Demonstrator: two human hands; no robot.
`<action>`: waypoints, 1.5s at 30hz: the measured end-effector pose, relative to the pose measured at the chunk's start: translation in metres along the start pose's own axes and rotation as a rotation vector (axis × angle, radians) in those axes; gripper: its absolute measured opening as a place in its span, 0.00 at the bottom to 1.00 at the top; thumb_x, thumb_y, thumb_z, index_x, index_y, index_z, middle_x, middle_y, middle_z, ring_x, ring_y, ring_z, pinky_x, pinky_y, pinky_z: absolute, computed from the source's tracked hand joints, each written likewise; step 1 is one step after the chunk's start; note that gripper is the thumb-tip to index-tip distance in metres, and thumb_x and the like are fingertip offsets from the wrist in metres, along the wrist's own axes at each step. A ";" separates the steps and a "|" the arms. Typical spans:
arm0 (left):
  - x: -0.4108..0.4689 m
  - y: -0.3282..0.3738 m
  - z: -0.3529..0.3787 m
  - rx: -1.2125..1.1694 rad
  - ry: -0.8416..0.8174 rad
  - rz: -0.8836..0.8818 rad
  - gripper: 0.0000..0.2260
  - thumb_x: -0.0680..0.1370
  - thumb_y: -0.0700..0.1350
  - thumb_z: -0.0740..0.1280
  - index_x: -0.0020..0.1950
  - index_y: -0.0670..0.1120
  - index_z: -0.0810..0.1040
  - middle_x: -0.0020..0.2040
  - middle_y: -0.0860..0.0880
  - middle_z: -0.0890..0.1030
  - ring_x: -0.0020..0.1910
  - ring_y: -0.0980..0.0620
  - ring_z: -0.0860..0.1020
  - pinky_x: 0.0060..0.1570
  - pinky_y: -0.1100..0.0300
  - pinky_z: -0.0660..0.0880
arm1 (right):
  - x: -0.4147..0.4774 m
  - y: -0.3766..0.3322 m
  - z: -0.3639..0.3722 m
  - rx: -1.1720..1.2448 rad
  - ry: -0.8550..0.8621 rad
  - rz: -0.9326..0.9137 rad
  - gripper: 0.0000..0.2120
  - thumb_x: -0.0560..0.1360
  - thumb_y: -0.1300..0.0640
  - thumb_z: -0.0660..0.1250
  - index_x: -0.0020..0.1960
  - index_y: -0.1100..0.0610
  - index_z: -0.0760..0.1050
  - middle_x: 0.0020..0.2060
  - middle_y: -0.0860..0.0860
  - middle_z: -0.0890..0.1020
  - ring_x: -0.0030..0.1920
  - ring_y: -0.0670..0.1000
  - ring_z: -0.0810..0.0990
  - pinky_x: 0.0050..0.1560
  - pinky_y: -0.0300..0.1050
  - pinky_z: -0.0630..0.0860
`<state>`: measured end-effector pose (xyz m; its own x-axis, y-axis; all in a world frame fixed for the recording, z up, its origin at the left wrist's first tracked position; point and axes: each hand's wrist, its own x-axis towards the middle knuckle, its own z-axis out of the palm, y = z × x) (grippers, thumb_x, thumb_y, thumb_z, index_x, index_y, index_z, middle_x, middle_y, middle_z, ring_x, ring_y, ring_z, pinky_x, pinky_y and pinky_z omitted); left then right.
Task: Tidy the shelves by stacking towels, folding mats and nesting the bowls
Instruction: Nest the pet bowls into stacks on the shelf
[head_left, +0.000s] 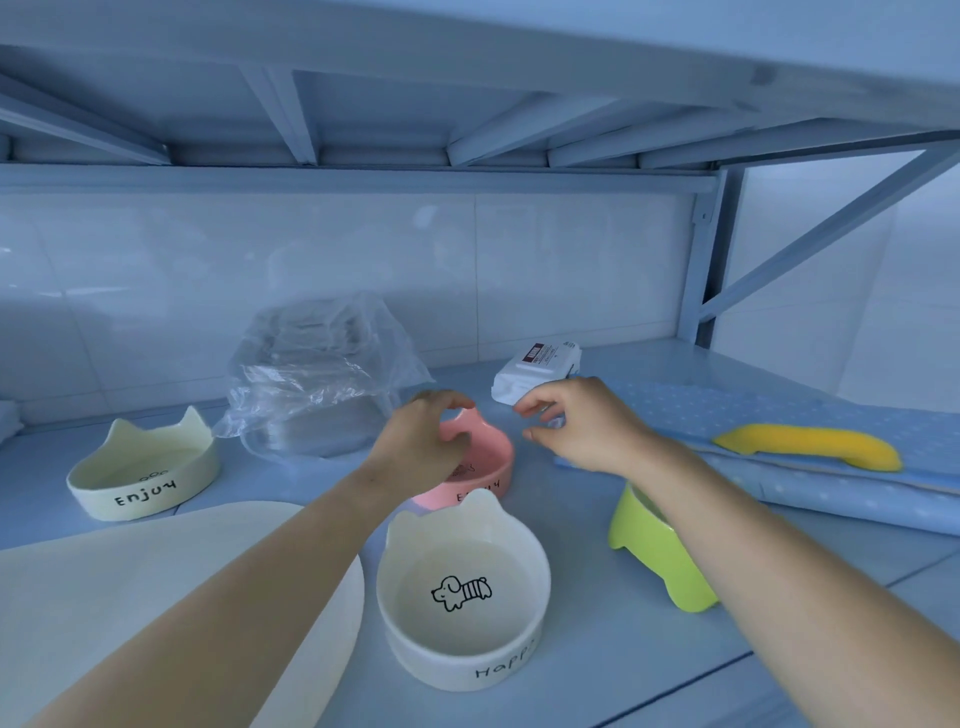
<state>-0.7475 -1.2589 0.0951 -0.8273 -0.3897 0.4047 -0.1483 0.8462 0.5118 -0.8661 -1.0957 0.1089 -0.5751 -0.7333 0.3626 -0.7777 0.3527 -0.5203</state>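
A pink cat-eared bowl (496, 462) stands mid-shelf. My left hand (418, 444) reaches over it, thumb and fingers curled around its far rim and ear. My right hand (584, 423) hovers just right of that bowl, fingers apart and lightly curled, holding nothing I can make out. In front sits a white eared bowl (462, 597) with a dog drawing. A cream bowl (143, 467) marked "Enjoy" stands at the left. A green footed bowl (660, 551) is partly hidden under my right forearm. A beige mat (130, 582) lies at the front left, and a blue dotted mat (779, 415) lies flat at the right.
A crumpled clear plastic bag (317, 379) covering grey items stands behind the pink bowl. A white wipes pack (535, 369) lies at the back near the tiled wall. A yellow curved object (810, 444) rests on the blue mat. The shelf above hangs low overhead.
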 end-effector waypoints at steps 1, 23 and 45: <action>-0.002 0.005 0.000 0.001 -0.024 0.026 0.17 0.73 0.42 0.65 0.60 0.54 0.75 0.63 0.53 0.75 0.59 0.54 0.73 0.50 0.67 0.63 | -0.005 0.003 -0.006 -0.007 0.016 0.000 0.12 0.71 0.59 0.71 0.54 0.51 0.79 0.49 0.43 0.82 0.48 0.46 0.79 0.49 0.37 0.72; -0.068 0.126 0.087 0.193 -0.365 0.250 0.32 0.68 0.36 0.67 0.69 0.56 0.66 0.71 0.56 0.63 0.67 0.57 0.64 0.60 0.72 0.58 | -0.135 0.097 -0.085 -0.035 -0.016 -0.191 0.10 0.73 0.49 0.68 0.52 0.50 0.80 0.52 0.42 0.82 0.51 0.37 0.76 0.48 0.21 0.64; -0.101 0.185 0.065 0.452 0.419 -0.008 0.10 0.79 0.51 0.60 0.57 0.56 0.77 0.46 0.52 0.82 0.39 0.46 0.77 0.33 0.60 0.63 | -0.149 0.084 -0.083 0.557 0.079 -0.217 0.06 0.72 0.51 0.70 0.45 0.41 0.75 0.42 0.39 0.82 0.44 0.41 0.79 0.43 0.30 0.73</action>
<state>-0.7269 -1.0391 0.0994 -0.5553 -0.4284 0.7128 -0.4442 0.8774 0.1813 -0.8673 -0.9085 0.0754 -0.4523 -0.7013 0.5510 -0.6420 -0.1729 -0.7469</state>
